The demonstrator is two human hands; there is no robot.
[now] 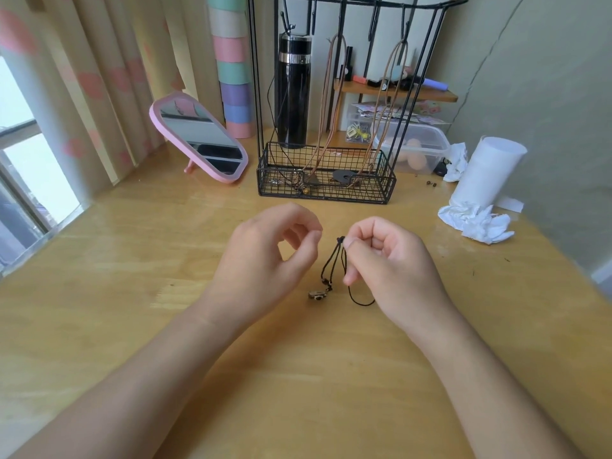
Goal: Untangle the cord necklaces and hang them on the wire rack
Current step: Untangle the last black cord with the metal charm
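Behind the hands stands the black wire rack (331, 193), with a basket at its foot and hooks along its top bar. Two tan cord necklaces (331, 94) hang from the hooks, and their pendants lie in the basket, one of them a dark disc (346, 176). A black flask (293, 94) stands just behind the rack. To its left a pink mirror (198, 137) leans back, with a pastel striped tube (231, 61) behind it. To its right are a clear plastic box (420, 147), a small wooden shelf (397, 91) of oddments, a white paper roll (486, 170) and crumpled tissue (477, 220).

Nothing lies between the hands and the rack.

The right hand (387, 260) pinches the black cord necklace (334, 263) at its knot. The strands hang down, and the pendant (317, 294) is at the desk (132, 260). The left hand (265, 256) is just beside it, apart from the cord, fingers loosely curled and holding nothing.

The desk is pale glossy wood. A curtain (99, 77) with pink spots and a window (20, 144) are on the left, a plain wall (546, 77) on the right.
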